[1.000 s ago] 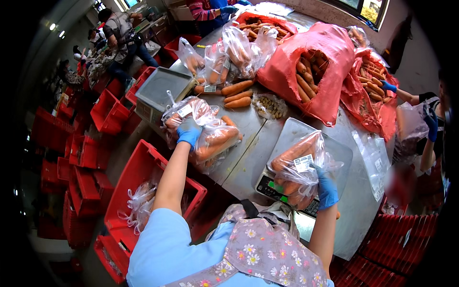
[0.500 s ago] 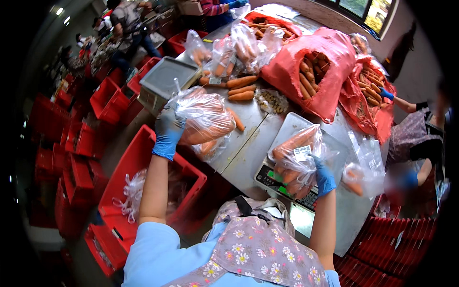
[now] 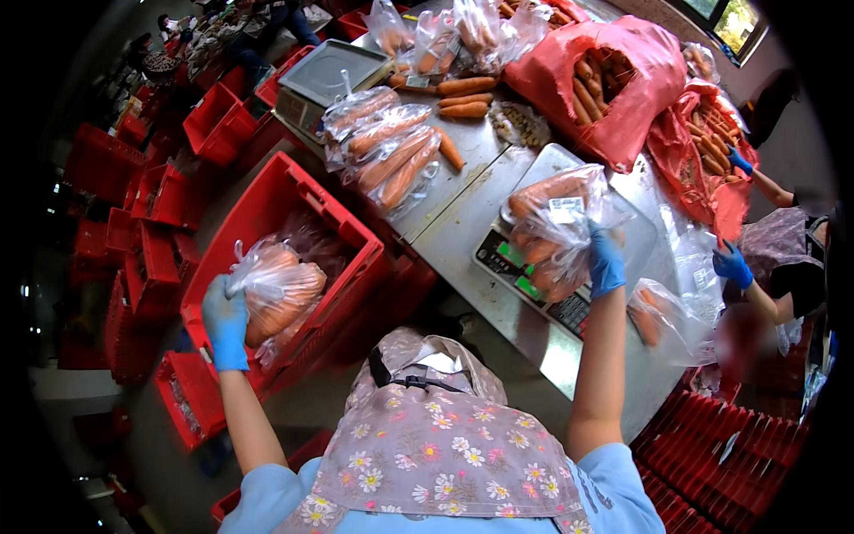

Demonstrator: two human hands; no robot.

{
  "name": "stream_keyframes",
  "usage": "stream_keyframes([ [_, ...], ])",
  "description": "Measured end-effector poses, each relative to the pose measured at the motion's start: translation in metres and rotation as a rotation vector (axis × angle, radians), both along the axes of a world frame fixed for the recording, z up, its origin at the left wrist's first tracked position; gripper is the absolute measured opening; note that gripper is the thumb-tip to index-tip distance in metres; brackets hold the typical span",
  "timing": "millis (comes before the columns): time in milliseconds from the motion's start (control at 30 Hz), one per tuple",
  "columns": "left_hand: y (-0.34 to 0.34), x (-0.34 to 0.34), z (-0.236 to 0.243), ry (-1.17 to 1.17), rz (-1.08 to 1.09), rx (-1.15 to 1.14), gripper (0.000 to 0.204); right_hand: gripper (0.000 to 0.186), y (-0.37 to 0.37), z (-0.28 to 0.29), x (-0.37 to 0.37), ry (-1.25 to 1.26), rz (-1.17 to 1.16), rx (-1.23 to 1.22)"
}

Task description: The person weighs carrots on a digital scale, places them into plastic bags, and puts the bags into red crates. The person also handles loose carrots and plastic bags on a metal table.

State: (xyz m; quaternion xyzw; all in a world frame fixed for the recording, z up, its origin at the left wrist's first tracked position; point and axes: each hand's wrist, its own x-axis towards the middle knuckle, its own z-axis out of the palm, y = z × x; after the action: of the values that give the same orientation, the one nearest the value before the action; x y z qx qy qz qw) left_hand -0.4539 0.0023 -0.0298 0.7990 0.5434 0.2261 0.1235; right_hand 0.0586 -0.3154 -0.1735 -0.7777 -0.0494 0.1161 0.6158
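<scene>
My left hand (image 3: pixel 225 319), in a blue glove, is closed on the gathered top of a clear bag of carrots (image 3: pixel 283 294). That bag hangs at the near left side of a red crate (image 3: pixel 366 240), over its inside. On the right, my gloved right hand (image 3: pixel 607 255) grips the side of another bag of carrots (image 3: pixel 544 233), which has a white label and rests on a digital scale (image 3: pixel 498 258). Several more bagged carrots (image 3: pixel 391 160) lie on the metal table between the crate and the scale, with a loose carrot (image 3: pixel 450 149) beside them.
Large red sacks of carrots (image 3: pixel 614 133) stand at the back of the table (image 3: pixel 467 214). A second scale (image 3: pixel 334 67) sits at its far left corner. A co-worker's gloved hand (image 3: pixel 732 264) is at the right, near an opened bag (image 3: pixel 663 316). Stacked red crates (image 3: pixel 721 454) fill the lower right.
My left hand has carried its bag from above the table down and left to the crate. The right hand stays on the labelled bag on the scale. The view has shifted.
</scene>
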Motion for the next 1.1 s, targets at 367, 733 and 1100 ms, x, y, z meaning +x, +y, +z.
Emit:
stream_keyframes([
  [367,0.029,-0.087,-0.022,0.099,0.085,0.048,0.011,0.025,0.069,0.063,-0.114,0.35,0.182,0.468],
  [733,0.206,-0.054,-0.061,0.037,-0.107,-0.073,0.01,0.028,0.307,0.063,-0.355,0.945,0.439,0.58],
  [1100,0.283,-0.011,-0.159,-0.019,-0.361,-0.237,0.02,0.022,0.385,-0.074,-0.449,0.986,0.283,0.284],
])
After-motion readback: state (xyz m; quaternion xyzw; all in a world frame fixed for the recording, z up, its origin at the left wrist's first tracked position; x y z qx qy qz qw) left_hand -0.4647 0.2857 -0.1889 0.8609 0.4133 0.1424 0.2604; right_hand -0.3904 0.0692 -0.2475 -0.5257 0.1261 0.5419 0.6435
